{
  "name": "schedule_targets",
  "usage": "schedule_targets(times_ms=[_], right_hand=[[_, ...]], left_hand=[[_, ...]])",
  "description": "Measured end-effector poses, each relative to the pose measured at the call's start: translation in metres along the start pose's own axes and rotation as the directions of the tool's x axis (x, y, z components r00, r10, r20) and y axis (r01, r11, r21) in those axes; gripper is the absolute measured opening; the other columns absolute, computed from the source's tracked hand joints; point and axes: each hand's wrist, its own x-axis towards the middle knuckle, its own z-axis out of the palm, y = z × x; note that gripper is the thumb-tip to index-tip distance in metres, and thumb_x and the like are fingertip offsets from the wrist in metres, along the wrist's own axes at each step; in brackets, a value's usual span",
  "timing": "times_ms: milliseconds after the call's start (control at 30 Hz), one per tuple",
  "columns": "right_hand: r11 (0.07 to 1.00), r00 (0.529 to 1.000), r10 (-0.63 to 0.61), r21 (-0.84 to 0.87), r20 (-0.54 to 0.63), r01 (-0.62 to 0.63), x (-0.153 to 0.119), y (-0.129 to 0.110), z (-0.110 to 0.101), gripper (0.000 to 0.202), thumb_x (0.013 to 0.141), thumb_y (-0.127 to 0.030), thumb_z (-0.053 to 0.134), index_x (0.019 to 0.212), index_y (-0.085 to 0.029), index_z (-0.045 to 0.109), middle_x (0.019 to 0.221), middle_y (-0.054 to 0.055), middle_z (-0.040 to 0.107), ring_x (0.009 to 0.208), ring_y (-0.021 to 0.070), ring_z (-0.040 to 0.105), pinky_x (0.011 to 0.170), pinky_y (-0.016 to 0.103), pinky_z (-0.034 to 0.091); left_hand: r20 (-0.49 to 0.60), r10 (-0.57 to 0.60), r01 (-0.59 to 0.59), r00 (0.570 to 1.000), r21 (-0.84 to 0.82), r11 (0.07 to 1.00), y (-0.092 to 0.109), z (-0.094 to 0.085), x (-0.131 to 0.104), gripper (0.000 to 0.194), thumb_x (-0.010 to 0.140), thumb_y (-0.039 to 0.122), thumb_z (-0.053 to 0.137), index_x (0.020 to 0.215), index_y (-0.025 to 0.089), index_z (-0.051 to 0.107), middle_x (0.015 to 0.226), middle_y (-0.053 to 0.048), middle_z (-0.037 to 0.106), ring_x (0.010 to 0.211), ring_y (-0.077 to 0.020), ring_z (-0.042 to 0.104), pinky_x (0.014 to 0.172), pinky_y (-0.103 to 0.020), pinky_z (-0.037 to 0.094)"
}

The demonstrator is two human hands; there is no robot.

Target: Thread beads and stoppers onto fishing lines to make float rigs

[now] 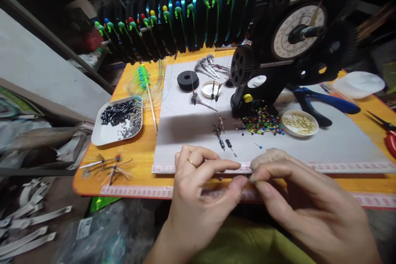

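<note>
My left hand (pixel 201 185), with a ring on one finger, is over the table's front edge. Its index finger is stretched out and its thumb tip is near the right hand's fingertips; whether it holds a thin line is hard to tell. Close beside it, my right hand (pixel 303 198) pinches something tiny between thumb and index finger, too small to make out. Beyond the hands, small black parts (pixel 228 144) and a blue-headed pin (pixel 260 146) lie on the white sheet (pixel 185 148). A pile of colourful pins (pixel 262 123) sits beside a round dish (pixel 300 123) of gold pieces.
A black machine (pixel 266 74) with a dial and a row of discs (pixel 179 20) rises across the back. At left is a white tray (pixel 97 134) with black and grey pieces. Blue-handled pliers (pixel 329 101) and red-handled scissors (pixel 391 142) lie at right. A measuring tape (pixel 136 191) runs along the front.
</note>
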Motion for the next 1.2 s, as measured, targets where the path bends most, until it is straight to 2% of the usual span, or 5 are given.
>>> schedule_targets(times_ms=[300, 500, 900, 1033, 1200], right_hand=[[1.0, 1.0, 0.002, -0.027, 0.004, -0.002, 0.0, 0.001, -0.002, 0.012, 0.091, -0.013, 0.057, 0.089, -0.025, 0.056, 0.081, -0.001, 0.062, 0.073, 0.0123, 0.061, 0.061, 0.023, 0.048], [1.0, 1.0, -0.008, -0.02, 0.013, 0.009, 0.001, 0.002, 0.001, 0.015, 0.091, -0.011, 0.055, 0.09, -0.026, 0.057, 0.081, -0.001, 0.062, 0.073, 0.0116, 0.061, 0.062, 0.021, 0.049], [0.995, 1.0, -0.03, -0.093, -0.001, 0.03, 0.0, 0.003, -0.001, 0.012, 0.09, -0.011, 0.058, 0.089, -0.023, 0.058, 0.082, -0.001, 0.06, 0.074, 0.0119, 0.06, 0.062, 0.022, 0.047], [0.971, 0.993, -0.118, -0.211, -0.009, 0.113, 0.001, 0.009, 0.003, 0.013, 0.089, -0.007, 0.058, 0.092, -0.02, 0.058, 0.081, 0.001, 0.057, 0.073, 0.0127, 0.055, 0.063, 0.025, 0.045], [0.905, 0.966, -0.257, -0.352, -0.005, 0.239, 0.002, 0.015, 0.01, 0.016, 0.087, -0.003, 0.061, 0.096, -0.016, 0.058, 0.082, 0.004, 0.059, 0.078, 0.0171, 0.053, 0.07, 0.031, 0.043]], left_hand=[[0.024, 0.044, -0.044, 0.999, 0.014, 0.999, -0.002, -0.006, 0.002, 0.014, 0.078, 0.007, 0.071, 0.082, 0.02, 0.066, 0.081, 0.0, 0.067, 0.082, -0.0189, 0.056, 0.078, -0.038, 0.036], [0.07, 0.003, -0.009, 0.998, 0.085, 0.996, -0.003, -0.004, 0.001, 0.014, 0.081, 0.021, 0.076, 0.094, 0.02, 0.071, 0.086, -0.003, 0.071, 0.085, -0.0218, 0.058, 0.078, -0.039, 0.036], [-0.015, 0.007, -0.009, 1.0, -0.135, 0.991, -0.001, -0.006, -0.001, 0.009, 0.082, 0.008, 0.073, 0.083, 0.017, 0.07, 0.083, -0.003, 0.072, 0.082, -0.0172, 0.063, 0.079, -0.036, 0.044], [0.033, 0.069, -0.064, 0.997, -0.126, 0.99, -0.009, -0.011, -0.003, 0.011, 0.084, 0.005, 0.07, 0.087, 0.015, 0.071, 0.077, -0.004, 0.072, 0.078, -0.0169, 0.063, 0.075, -0.035, 0.045], [0.113, 0.149, -0.158, 0.982, 0.076, 0.984, -0.014, -0.017, 0.0, 0.012, 0.087, 0.005, 0.066, 0.094, 0.014, 0.07, 0.081, -0.005, 0.07, 0.08, -0.018, 0.06, 0.076, -0.036, 0.042]])
